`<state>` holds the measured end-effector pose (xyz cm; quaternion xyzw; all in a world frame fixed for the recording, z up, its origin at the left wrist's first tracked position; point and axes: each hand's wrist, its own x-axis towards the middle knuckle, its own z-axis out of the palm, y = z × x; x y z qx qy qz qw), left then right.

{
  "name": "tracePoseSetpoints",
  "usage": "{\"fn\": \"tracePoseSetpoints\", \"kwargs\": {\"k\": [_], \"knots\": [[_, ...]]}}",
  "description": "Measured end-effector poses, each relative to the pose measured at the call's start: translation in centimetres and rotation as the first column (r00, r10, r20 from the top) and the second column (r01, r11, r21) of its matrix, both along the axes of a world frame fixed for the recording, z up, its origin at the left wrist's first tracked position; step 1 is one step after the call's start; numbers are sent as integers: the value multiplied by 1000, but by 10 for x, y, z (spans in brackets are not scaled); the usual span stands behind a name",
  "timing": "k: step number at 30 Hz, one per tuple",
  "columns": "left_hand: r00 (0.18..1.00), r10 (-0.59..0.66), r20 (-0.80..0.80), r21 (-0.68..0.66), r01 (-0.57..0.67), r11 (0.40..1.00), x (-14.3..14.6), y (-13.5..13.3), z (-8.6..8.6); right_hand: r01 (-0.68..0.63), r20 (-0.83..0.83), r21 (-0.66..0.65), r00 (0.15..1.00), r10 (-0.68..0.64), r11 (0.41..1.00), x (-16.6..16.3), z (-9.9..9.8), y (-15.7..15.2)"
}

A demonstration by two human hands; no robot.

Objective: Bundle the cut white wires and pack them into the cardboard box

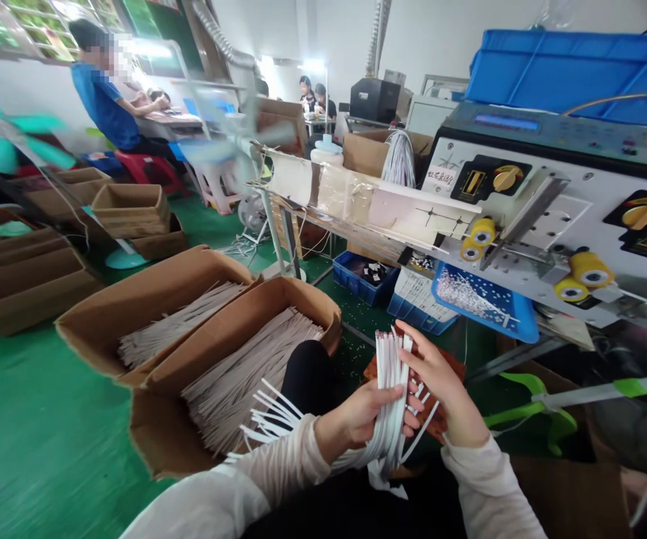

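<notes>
A thick bundle of flat white wires [391, 382] stands upright before me, its cut ends at the top showing small dark or coppery tips. My left hand [371, 410] is closed round the bundle's middle, thumb in front and fingertips coming round the right side. At the upper right, my right hand [436, 378] has its thumb and forefinger on either side of the outermost wires near their ends. The lower part of the bundle bends left over my lap, and its loose tails fan out beside my left forearm. A few strands stick out at lower right.
Two cardboard boxes [317, 296] of white wires stand at my left. A wire-processing machine [526, 217] with yellow rollers is at right, above a blue tray [517, 311] of small white bits. A green fan stand [548, 404] is near my right arm. A person [107, 97] sits far left.
</notes>
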<state>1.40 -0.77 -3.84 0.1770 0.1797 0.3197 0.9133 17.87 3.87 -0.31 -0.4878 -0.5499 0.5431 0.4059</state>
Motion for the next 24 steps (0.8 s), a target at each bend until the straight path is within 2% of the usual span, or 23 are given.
{"fn": "tracePoseSetpoints", "kwargs": {"k": [5, 8, 15, 19, 24], "knots": [[998, -55, 14, 22, 55, 998, 0, -2, -5, -117, -23, -135, 993, 115, 984, 9, 1, 0], [994, -101, 27, 31, 100, 994, -1, -2, -4, -172, -50, -169, 985, 166, 971, 11, 4, -1], [994, -102, 51, -2, 102, 995, -3, -3, -2, -149, 5, -87, 989, 150, 985, 8, 8, -2], [995, -92, 47, -9, 92, 996, -2, -3, -4, -157, 0, -86, 988, 158, 984, 6, 9, -2], [997, -70, 10, 71, 69, 995, -1, -1, -4, -117, 25, -83, 993, 119, 990, 3, 9, -3]]}}
